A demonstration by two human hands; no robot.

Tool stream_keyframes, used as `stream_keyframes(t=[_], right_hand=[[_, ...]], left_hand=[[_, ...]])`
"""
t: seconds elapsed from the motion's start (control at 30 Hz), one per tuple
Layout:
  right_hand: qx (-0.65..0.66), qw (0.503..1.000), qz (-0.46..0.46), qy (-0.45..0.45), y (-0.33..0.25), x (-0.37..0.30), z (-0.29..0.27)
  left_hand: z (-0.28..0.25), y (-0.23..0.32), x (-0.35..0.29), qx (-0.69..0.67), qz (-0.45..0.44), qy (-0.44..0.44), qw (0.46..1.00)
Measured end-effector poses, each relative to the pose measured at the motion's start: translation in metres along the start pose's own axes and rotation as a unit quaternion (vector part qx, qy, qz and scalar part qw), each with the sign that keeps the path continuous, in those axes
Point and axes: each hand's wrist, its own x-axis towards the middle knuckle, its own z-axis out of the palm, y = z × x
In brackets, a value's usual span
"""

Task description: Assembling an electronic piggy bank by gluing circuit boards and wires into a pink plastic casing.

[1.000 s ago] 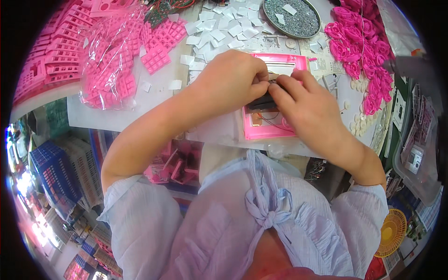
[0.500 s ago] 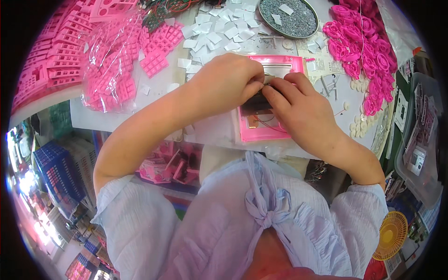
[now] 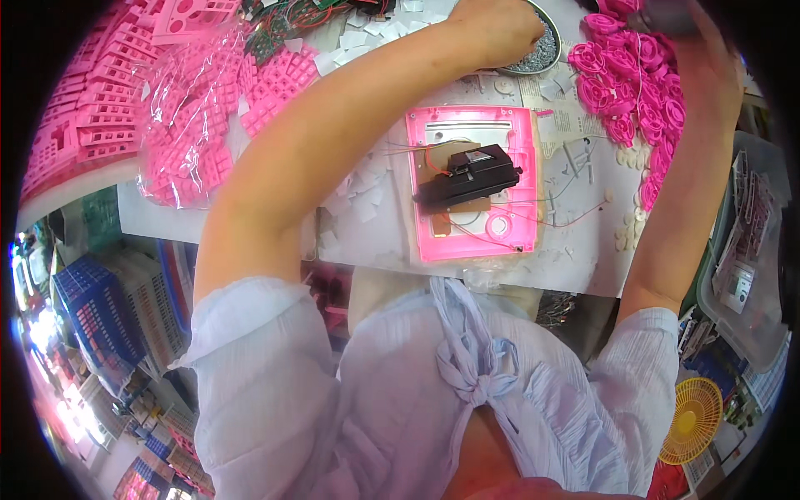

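Observation:
At the top, my left hand (image 3: pixel 500 35) reaches over the round dish of small screws (image 3: pixel 546 52), its fingers curled down at the contents. Whatever is between the fingertips is hidden. My right hand (image 3: pixel 712 62) is raised at the far right, wrapped round a dark cylindrical tool (image 3: pixel 667 17), partly blurred and cut by the picture's edge. Between my arms lies a pink plastic casing (image 3: pixel 422 237), open side up, untouched by either hand. A black mechanism block (image 3: pixel 471 177) rests tilted across a brown board inside it, with thin wires trailing out both sides.
Pink rose-shaped parts (image 3: pixel 612 83) heap at the right, beside cream discs (image 3: pixel 625 237) and grey rods (image 3: pixel 575 162). White paper squares (image 3: pixel 358 46) lie left of the dish. Bagged pink keypads (image 3: pixel 187 125) and stacked pink panels (image 3: pixel 104 92) fill the left.
Both hands have left the pink casing. The left went up to the screw dish; the right went up and right and now holds a dark tool. The black block is now uncovered.

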Motion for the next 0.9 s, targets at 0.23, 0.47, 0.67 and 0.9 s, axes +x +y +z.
stream_keyframes(t=[0.23,0.47,0.67,0.9], right_hand=[[0.168,0.952,0.124,-0.223,-0.008,-0.009,-0.004],[0.197,0.927,0.034,-0.316,-0.029,-0.071,0.003],[0.309,0.851,-0.01,-0.425,-0.023,-0.101,0.051],[0.275,0.886,0.031,-0.371,-0.04,-0.124,0.068]], left_hand=[[-0.025,0.008,-0.008,-0.07,-0.031,0.104,0.992],[-0.123,0.069,-0.122,-0.082,0.026,0.095,0.992],[-0.11,0.099,-0.185,-0.259,-0.096,0.101,0.956],[-0.101,0.102,-0.195,-0.298,-0.125,0.14,0.936]])
